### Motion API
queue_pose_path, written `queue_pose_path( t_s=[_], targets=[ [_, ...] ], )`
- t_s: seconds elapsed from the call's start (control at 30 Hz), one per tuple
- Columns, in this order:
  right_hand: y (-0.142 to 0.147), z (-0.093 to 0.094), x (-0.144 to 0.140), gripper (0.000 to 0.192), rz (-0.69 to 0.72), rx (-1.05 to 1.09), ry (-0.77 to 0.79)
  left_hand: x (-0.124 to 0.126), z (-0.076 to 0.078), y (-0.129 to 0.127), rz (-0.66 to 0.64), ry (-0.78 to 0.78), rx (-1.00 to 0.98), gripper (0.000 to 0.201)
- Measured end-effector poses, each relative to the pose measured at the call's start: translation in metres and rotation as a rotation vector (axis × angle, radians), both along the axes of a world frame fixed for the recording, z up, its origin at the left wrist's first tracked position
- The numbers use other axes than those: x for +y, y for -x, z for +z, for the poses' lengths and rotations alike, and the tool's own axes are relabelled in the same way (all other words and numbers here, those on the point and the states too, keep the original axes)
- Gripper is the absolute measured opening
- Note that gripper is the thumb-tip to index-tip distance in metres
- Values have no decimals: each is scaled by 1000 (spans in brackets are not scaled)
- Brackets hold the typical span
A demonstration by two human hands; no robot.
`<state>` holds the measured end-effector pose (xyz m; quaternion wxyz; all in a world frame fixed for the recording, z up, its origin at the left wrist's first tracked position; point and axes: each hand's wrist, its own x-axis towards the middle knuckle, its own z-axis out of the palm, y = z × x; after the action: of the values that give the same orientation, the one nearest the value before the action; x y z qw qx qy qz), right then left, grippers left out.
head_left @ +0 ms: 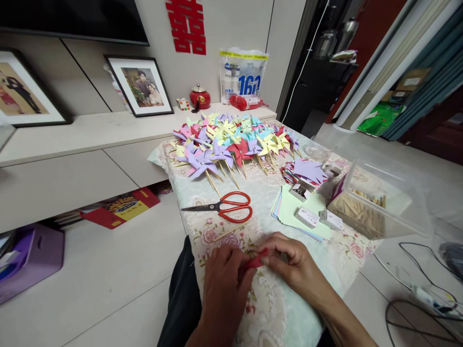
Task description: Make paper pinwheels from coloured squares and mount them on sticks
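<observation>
A piece of red paper (256, 260) is pinched between my two hands, low over the near part of the flowered tablecloth. My left hand (227, 270) closes round its left end, hiding that part. The fingertips of my right hand (285, 255) grip its right end. Just beyond my hands lies a thin wooden stick (229, 231). Scissors with red handles (231, 207) rest behind it, blades pointing left. Many finished paper pinwheels (226, 140) on wooden sticks are heaped at the far side of the table.
On the right lie coloured paper sheets (285, 207), small white boxes (307, 217), cut paper pieces (309, 171) and a clear plastic bin (394, 202) of wooden sticks. A white cabinet (90, 132) stands behind the table. Cables (408, 308) lie on the right floor.
</observation>
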<state>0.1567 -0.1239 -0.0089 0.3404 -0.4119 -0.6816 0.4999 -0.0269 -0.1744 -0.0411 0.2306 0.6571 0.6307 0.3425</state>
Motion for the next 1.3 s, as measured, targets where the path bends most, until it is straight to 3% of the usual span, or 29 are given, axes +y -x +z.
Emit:
queue_pose_path(
  t_s=[0.07, 0.13, 0.2, 0.3, 0.4, 0.47, 0.57, 0.7, 0.9, 1.07, 1.2, 1.3],
  targets=[
    [-1, 6, 3, 17, -25, -42, -223, -3, 5, 1, 136, -1, -135, 22],
    [1, 10, 6, 24, -74, -68, -431, -5, 13, 1, 231, 99, -338, 28],
    [6, 13, 7, 30, -82, -99, -585, -6, 20, 0, 183, 286, -636, 29],
    [16, 16, 8, 33, 44, -104, -694, -2, 26, -3, 115, 480, -1152, 36],
    [22, 18, 11, 34, 216, -94, -696, 6, 24, -5, 236, 500, -1449, 30],
    [23, 19, 21, 39, 244, -128, -661, 10, 22, -5, 328, 475, -1508, 29],
    [29, 17, 47, 42, 163, -308, -633, 12, 21, -4, 371, 468, -1525, 29],
    [53, 12, 84, 40, 195, -733, -606, 12, 24, -6, 293, 498, -1503, 28],
    [81, 10, 105, 26, 320, -981, -613, 12, 24, -2, 237, 495, -1543, 25],
    [72, 23, 98, 19, 257, -1033, -601, 11, 24, 3, 240, 514, -1601, 23],
    [45, 36, 79, 8, 51, -921, -495, 11, 27, 8, 285, 519, -1696, 25],
    [18, 36, 51, 29, -79, -657, -296, 13, 29, 12, 314, 537, -1769, 24]
  ],
)
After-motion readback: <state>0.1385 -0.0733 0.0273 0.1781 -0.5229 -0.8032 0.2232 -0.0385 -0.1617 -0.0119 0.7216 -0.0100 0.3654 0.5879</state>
